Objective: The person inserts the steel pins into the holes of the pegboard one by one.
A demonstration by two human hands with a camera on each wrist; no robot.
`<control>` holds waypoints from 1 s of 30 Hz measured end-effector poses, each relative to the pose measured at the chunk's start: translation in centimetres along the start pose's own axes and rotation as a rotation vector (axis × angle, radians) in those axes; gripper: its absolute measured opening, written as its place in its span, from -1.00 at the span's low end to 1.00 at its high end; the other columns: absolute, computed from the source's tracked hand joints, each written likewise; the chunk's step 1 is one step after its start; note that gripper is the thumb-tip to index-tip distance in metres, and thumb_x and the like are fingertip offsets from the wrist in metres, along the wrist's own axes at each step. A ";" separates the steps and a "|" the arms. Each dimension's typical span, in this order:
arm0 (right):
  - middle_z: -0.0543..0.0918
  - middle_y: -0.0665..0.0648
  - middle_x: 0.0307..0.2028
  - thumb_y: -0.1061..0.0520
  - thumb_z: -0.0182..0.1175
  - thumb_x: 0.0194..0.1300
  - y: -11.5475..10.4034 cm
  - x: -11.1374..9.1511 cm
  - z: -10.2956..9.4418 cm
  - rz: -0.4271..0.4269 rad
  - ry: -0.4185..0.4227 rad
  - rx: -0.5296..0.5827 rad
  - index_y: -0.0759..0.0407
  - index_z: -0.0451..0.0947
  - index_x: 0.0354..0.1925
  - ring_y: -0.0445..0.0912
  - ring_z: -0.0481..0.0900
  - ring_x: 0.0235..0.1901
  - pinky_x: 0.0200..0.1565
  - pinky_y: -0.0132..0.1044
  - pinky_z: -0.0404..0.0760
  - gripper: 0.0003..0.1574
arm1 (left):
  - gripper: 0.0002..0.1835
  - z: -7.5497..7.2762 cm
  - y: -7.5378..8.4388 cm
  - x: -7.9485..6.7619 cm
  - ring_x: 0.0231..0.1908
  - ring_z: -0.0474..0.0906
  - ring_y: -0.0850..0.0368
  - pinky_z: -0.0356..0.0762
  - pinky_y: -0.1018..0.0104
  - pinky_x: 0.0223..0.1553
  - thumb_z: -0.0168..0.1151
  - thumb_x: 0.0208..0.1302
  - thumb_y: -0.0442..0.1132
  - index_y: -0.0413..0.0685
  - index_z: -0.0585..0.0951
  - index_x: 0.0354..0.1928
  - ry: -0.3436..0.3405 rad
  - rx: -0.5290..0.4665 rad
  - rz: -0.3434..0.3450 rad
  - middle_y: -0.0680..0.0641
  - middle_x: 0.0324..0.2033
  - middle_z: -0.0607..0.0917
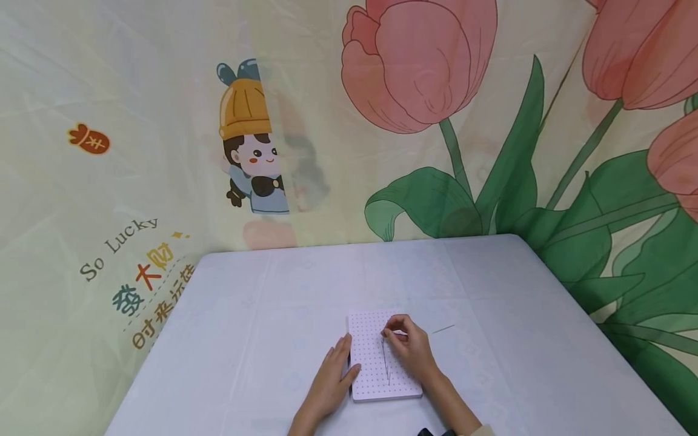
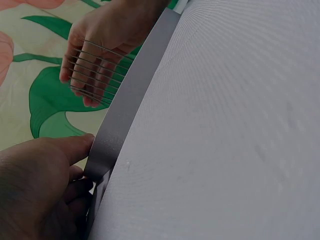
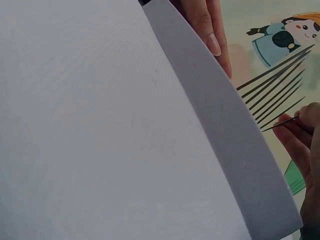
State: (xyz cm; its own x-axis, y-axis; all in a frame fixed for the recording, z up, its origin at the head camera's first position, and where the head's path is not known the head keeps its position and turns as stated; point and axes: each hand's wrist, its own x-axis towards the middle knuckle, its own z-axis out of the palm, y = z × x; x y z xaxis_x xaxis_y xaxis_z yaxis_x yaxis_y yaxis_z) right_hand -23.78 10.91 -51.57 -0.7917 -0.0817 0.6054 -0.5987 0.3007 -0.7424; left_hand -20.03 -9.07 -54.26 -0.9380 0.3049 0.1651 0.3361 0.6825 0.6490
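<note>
A white pegboard (image 1: 371,390) with rows of small holes lies on the table. Several thin metal needles (image 3: 275,68) stand upright in it in a row. My right hand (image 1: 412,351) is over the board's right half; its thumb and fingertips pinch one thin needle (image 3: 278,124) at the end of the row, its lower tip at the board's surface. Along the board's left side lies my left hand (image 1: 330,376), fingers straight against the edge and thumb on the top near the rim. In the left wrist view that thumb touches the board's side wall (image 2: 125,95).
One loose needle (image 1: 444,329) lies on the white tablecloth (image 1: 294,303) to the right of the board. A black object (image 1: 435,432) shows at the bottom edge near my right forearm. Behind the table hangs a printed curtain (image 1: 327,121) with tulips.
</note>
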 end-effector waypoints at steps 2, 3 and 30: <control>0.59 0.17 -0.36 0.50 0.23 0.05 0.9 -0.2 0.2 0.005 -0.012 -0.002 0.36 0.43 -0.25 0.06 0.65 -0.33 -0.34 -0.30 0.67 -0.73 | -0.32 0.0 0.0 0.0 0.33 0.05 -0.11 -0.05 -0.04 0.32 -0.02 0.36 0.00 -0.25 0.12 0.37 0.005 0.001 0.008 -0.21 0.34 0.17; 0.59 0.16 -0.35 0.49 0.24 0.05 1.3 -0.3 0.3 0.006 -0.016 -0.002 0.34 0.44 -0.25 0.05 0.65 -0.32 -0.34 -0.31 0.67 -0.72 | -0.32 0.0 0.0 0.0 0.33 0.05 -0.12 -0.05 -0.04 0.32 -0.02 0.36 0.00 -0.25 0.12 0.37 0.006 0.001 0.011 -0.22 0.34 0.17; 0.59 -0.09 -0.30 0.30 0.25 0.16 2.3 -0.7 0.0 -0.028 -0.159 -0.135 0.09 0.43 -0.17 -0.20 0.60 -0.24 -0.23 -0.46 0.62 -0.71 | -0.32 -0.1 0.2 0.1 0.33 0.05 -0.12 -0.07 -0.05 0.32 -0.01 0.36 -0.01 -0.26 0.11 0.37 -0.007 -0.010 -0.004 -0.22 0.35 0.16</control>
State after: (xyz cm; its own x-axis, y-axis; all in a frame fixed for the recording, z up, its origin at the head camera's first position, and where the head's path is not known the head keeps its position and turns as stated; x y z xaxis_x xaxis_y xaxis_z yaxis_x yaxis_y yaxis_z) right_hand -24.61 11.64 -53.76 -0.7909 -0.2377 0.5640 -0.6072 0.4204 -0.6743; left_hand -20.05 -9.01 -54.05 -0.9386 0.3070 0.1577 0.3318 0.6769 0.6570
